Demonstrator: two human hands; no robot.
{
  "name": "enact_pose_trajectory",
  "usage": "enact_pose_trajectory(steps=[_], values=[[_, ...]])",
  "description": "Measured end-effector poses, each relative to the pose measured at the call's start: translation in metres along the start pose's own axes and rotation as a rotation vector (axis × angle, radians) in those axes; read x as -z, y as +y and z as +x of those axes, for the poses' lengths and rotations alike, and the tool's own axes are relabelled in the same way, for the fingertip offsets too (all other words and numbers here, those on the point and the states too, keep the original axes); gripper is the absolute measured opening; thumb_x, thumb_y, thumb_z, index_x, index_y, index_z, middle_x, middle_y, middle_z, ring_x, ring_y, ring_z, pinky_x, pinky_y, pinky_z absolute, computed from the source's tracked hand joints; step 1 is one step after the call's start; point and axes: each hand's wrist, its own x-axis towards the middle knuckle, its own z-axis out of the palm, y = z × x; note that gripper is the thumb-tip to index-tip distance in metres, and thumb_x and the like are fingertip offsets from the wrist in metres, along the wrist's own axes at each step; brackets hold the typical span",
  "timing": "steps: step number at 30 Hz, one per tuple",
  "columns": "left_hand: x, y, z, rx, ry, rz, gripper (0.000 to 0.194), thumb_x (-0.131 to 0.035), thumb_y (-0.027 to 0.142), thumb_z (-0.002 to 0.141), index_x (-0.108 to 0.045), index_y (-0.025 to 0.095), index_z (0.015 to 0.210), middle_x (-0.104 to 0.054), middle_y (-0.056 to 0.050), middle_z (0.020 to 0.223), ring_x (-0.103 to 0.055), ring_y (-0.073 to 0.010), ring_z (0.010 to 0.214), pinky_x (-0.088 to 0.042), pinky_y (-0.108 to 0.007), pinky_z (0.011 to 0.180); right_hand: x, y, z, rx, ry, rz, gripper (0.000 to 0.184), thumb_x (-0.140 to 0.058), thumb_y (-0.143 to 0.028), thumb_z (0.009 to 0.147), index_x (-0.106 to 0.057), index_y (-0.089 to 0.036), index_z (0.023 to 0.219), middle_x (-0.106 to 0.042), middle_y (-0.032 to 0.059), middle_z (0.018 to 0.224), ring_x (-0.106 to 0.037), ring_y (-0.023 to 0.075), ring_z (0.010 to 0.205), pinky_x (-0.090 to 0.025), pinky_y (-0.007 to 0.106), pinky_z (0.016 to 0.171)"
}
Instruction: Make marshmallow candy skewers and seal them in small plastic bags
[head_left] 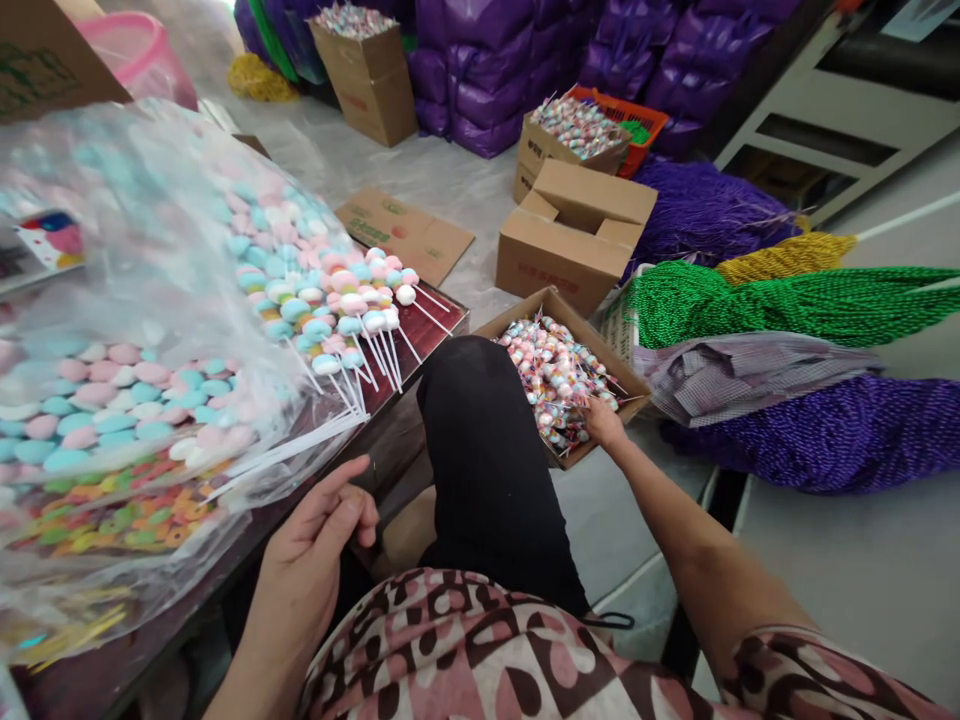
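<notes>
Wrapped lollipops (555, 375) fill an open cardboard box (631, 383) on the floor beside the seated person's knee, within easy reach of the right hand (600, 420), fingers dipped among them, grip hidden, while the left hand (319, 540) rests loosely curled and empty by the table edge (420, 350).
</notes>
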Motion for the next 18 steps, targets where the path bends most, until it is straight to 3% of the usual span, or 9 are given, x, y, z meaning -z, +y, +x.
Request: enact_pose_trajectory(steps=[5,10,18], values=[[0.000,0.000,-0.002,0.020,0.017,-0.009,0.037,-0.070,0.029,0.078,-0.068,0.022,0.114,-0.058,0.002,0.066,-0.051,-0.0102,0.058,-0.044,-0.023,0.055,0.014,0.015,-0.003,-0.027,0.029,0.082,0.033,-0.059,-0.035,0.094,-0.059,-0.018,0.123,-0.061,0.0091,0.124,-0.063,0.0211,0.104,-0.055,0.041,0.087],[0.002,0.000,-0.005,0.020,0.029,-0.022,0.036,-0.070,0.029,0.078,-0.068,0.023,0.113,-0.057,0.002,0.065,-0.050,-0.0105,0.058,-0.044,-0.024,0.054,0.030,0.021,0.014,-0.096,0.084,0.104,0.034,-0.059,-0.036,0.094,-0.058,-0.017,0.123,-0.061,0.0091,0.123,-0.063,0.0212,0.104,-0.055,0.042,0.087],[0.003,-0.001,-0.004,0.027,0.041,-0.033,0.036,-0.070,0.030,0.079,-0.069,0.022,0.113,-0.057,0.002,0.065,-0.050,-0.0103,0.058,-0.043,-0.023,0.054,0.026,-0.002,0.025,-0.081,0.226,0.040,0.039,-0.059,-0.035,0.094,-0.055,-0.017,0.129,-0.056,0.0107,0.132,-0.059,0.0253,0.115,-0.051,0.049,0.095]])
